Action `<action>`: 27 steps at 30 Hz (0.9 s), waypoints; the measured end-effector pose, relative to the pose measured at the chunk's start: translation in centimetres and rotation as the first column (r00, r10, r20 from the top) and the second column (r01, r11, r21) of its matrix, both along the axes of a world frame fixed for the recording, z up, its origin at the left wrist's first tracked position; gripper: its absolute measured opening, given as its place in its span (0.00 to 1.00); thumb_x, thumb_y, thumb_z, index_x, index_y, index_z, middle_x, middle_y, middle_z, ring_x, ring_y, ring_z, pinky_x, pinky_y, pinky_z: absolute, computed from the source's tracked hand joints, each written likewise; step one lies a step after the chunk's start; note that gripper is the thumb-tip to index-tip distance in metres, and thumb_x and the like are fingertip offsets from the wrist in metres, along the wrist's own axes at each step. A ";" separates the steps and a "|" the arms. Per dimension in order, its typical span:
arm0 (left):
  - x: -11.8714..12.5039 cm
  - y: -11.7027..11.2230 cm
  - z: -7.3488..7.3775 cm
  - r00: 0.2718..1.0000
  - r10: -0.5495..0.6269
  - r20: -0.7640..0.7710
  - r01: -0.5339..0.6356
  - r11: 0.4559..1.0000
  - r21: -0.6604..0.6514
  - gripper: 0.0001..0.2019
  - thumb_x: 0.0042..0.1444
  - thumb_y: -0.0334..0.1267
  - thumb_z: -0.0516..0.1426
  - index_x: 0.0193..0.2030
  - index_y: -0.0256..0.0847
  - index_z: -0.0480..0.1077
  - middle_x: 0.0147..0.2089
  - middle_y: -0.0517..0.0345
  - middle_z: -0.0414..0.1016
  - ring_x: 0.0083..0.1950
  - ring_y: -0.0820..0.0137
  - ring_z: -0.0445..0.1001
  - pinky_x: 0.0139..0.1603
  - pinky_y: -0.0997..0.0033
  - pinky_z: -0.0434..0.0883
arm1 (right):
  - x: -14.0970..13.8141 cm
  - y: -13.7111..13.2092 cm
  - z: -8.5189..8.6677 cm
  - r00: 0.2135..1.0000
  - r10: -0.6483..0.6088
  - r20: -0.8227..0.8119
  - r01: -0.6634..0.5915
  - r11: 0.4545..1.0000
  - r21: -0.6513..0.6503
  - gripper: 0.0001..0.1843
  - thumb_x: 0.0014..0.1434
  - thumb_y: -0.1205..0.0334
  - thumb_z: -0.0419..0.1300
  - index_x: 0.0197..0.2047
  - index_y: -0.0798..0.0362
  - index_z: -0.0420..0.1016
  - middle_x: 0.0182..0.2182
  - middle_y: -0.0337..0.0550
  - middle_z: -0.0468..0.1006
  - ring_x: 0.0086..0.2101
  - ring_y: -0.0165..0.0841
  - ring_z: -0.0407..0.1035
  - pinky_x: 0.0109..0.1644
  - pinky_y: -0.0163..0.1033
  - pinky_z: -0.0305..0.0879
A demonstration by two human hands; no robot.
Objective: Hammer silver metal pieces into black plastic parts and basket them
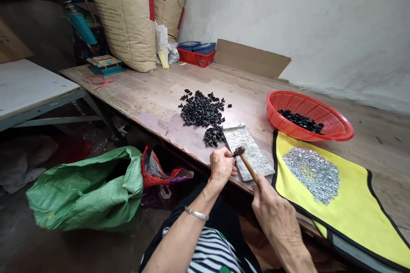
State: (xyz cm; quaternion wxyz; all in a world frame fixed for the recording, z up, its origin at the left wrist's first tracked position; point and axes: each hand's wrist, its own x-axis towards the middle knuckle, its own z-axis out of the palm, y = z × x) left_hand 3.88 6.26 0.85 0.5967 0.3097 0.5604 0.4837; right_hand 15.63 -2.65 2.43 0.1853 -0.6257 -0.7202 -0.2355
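A: The wooden bench [153, 87] runs back to a pale wall [288, 17]. How do the fingers stand?

B: The left hand [221, 164] pinches thumb against finger, seemingly on a small dark piece [233, 155]; that spot is too crowded to be sure. The right hand [275, 207] wraps its fingers around the handle of a hammer [248, 165].

A: What could go wrong?

B: The hammer's head is right by the left fingertips, so a stroke slightly off could catch them. A loose pinch might let the piece tip or skip away.

A: And underneath?

B: A metal plate [254, 153] lies beside the left fingertips, reaching beyond them. If it isn't fixed, and I can't tell, blows could shift it.

A: Anything in the way?

B: Right of the right fingers, a yellow cloth [355, 196] bears loose silver bits [315, 175]; an elbow's tug could scatter those. Beyond the left fingertips, a small cluster of black parts [214, 135] crowds the plate's corner, with a larger black pile [201, 108] behind. Past the right fingers stands a red basket [272, 113]. Farthest off, a red tray [196, 57] obstructs nothing.
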 end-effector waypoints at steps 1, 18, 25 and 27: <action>0.0 0.0 0.0 1.000 0.001 0.002 -0.001 1.000 0.001 0.09 0.42 0.21 0.52 0.20 0.37 0.59 0.10 0.68 0.59 0.11 0.76 0.64 0.10 0.80 0.65 | -0.1 0.0 0.0 1.000 0.010 0.022 -0.010 1.000 -0.018 0.17 0.59 0.67 0.50 0.48 0.60 0.74 0.26 0.45 0.80 0.16 0.30 0.68 0.19 0.34 0.57; 0.1 0.1 -0.2 1.000 0.006 -0.011 -0.006 1.000 0.005 0.09 0.41 0.23 0.54 0.19 0.38 0.58 0.10 0.69 0.58 0.11 0.76 0.64 0.11 0.79 0.65 | -0.5 -0.2 -0.9 0.991 -0.101 -0.085 0.085 0.982 -0.169 0.20 0.59 0.66 0.49 0.52 0.58 0.72 0.30 0.50 0.79 0.17 0.31 0.66 0.21 0.35 0.55; -1.0 -0.7 0.4 0.989 -0.021 0.148 0.018 1.000 0.025 0.08 0.39 0.24 0.55 0.21 0.37 0.60 0.12 0.66 0.63 0.12 0.74 0.64 0.10 0.76 0.66 | 1.0 1.1 0.0 0.472 -0.384 -0.794 -0.214 0.824 -0.525 0.28 0.54 0.52 0.51 0.57 0.52 0.62 0.16 0.33 0.64 0.15 0.31 0.60 0.19 0.36 0.59; -2.0 -1.3 0.7 0.963 -0.052 0.265 0.043 0.998 0.043 0.07 0.39 0.26 0.57 0.22 0.36 0.61 0.14 0.63 0.66 0.12 0.75 0.64 0.11 0.74 0.68 | 1.3 1.4 0.0 0.308 -0.444 -0.842 -0.336 0.777 -0.532 0.30 0.53 0.51 0.51 0.59 0.52 0.56 0.16 0.29 0.61 0.14 0.30 0.57 0.16 0.35 0.57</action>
